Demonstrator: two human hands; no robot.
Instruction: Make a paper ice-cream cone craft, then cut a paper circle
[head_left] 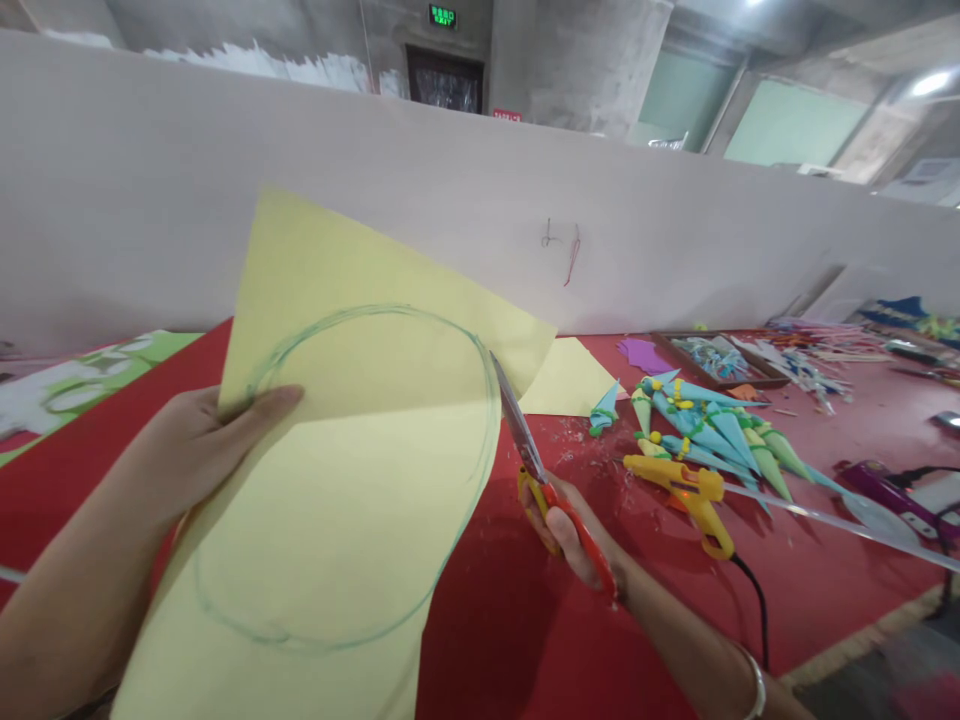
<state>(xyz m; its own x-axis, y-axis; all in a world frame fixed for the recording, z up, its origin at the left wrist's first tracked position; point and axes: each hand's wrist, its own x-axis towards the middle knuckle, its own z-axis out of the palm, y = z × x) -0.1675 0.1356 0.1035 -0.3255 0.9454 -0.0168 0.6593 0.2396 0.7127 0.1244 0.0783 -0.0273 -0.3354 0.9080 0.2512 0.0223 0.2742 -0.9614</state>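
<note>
A large sheet of yellow paper (pixel 360 480) is held up in front of me, with a big rounded outline drawn on it in green. My left hand (pixel 202 440) pinches the sheet at its left edge, thumb on the near face. In my right hand (pixel 566 525) is a pair of scissors (pixel 529 440) with red and yellow handles. Their blades meet the paper at the right side of the drawn outline. Below that point the right edge follows the green line, cut away from the rest.
A yellow glue gun (pixel 686 490) with a black cord lies on the red table (pixel 540 620). Behind it are several blue and green paper cones (pixel 712 425). Another yellow sheet (pixel 574 378), a tray (pixel 720 360) and a purple device (pixel 889 495) lie around. A white partition (pixel 420 200) stands behind.
</note>
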